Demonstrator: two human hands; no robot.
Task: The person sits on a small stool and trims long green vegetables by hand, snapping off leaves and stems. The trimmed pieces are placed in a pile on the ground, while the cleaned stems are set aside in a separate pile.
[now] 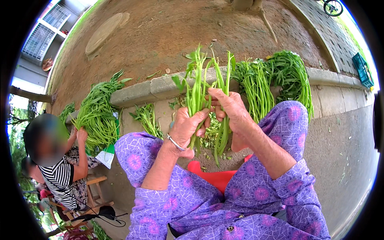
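Note:
My left hand, with a silver bangle at the wrist, is closed round an upright bunch of green leafy stems. Just right of it, my right hand grips another few long stems that hang down below it, its thumb and forefinger at their upper part. The two bunches are close side by side. Behind and below them, cut green pieces lie on the pavement. A red object shows between my knees, which are in purple patterned cloth.
At left a seated person handles a large heap of greens. More greens lie ahead, with two big bundles at right against the stone curb. Beyond are bare soil, a teal crate and a bicycle wheel.

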